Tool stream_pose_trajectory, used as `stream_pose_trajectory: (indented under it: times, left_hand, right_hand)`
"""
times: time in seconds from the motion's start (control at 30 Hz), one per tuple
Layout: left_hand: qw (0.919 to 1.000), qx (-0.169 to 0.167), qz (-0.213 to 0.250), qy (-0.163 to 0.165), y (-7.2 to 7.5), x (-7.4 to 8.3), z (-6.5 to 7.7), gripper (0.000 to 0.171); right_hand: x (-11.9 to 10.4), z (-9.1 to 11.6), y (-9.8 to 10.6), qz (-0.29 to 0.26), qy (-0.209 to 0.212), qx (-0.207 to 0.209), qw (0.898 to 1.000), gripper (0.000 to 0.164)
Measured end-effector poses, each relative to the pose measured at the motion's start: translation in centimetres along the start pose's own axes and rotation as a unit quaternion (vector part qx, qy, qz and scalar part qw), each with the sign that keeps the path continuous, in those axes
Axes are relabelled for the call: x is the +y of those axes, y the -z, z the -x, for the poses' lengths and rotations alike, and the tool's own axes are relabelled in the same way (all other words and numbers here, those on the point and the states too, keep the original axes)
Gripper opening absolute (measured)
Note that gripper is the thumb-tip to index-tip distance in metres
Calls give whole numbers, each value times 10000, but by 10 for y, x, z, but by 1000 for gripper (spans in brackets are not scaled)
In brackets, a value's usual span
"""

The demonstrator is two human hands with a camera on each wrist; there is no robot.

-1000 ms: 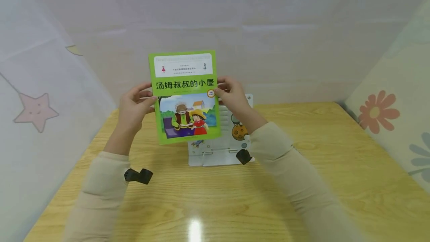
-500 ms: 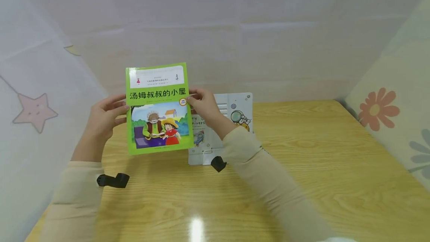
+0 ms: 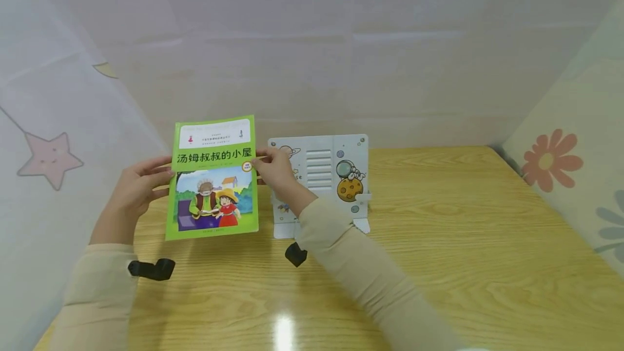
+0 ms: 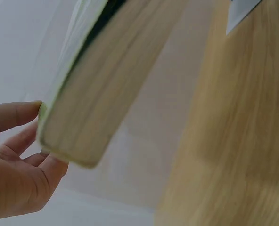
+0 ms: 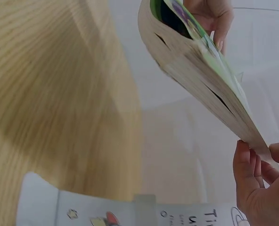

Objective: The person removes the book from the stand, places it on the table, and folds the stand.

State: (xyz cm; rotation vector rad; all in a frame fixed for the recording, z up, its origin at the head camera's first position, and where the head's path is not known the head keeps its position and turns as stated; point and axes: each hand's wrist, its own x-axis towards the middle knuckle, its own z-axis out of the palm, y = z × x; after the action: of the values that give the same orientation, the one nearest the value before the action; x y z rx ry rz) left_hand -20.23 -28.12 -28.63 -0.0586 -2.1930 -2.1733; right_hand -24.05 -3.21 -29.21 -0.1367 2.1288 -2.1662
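Observation:
A green-bordered picture book (image 3: 214, 177) is held up over the left part of the table, its front cover facing me. My left hand (image 3: 134, 191) grips its left edge, thumb on the cover and fingers behind. At the opposite edge my right hand (image 3: 279, 173) pinches the book between thumb and fingers. From below, the left wrist view shows the thick page block (image 4: 97, 94) hanging above the wood. In the right wrist view the pages (image 5: 201, 80) bulge slightly apart near the spine. Just right of the book stands a white book stand (image 3: 319, 177) with space drawings, partly covered by my right hand and forearm.
The wooden table (image 3: 439, 242) stretches out to the right and front. Pale cloth walls (image 3: 312, 58) enclose it at the back and both sides, printed with a star (image 3: 51, 160) and a flower (image 3: 551, 160). Black wrist cameras (image 3: 152, 269) sit on both sleeves.
Both hands have carried the book left and lower, away from in front of the book stand. More of the stand shows now, and the book's top leans farther back.

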Motion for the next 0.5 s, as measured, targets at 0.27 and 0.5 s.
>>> stream_pose_trajectory:
  times: [0.27, 0.5]
  left_hand:
    - [9988, -53, -40, 488, 14, -18, -5, 57]
    - [9961, -261, -277, 800, 25, -37, -7, 58]
  right_hand:
    - [13, 2, -17, 41, -430, 223, 9988, 23]
    - [32, 2, -26, 168, -736, 299, 9967, 24]
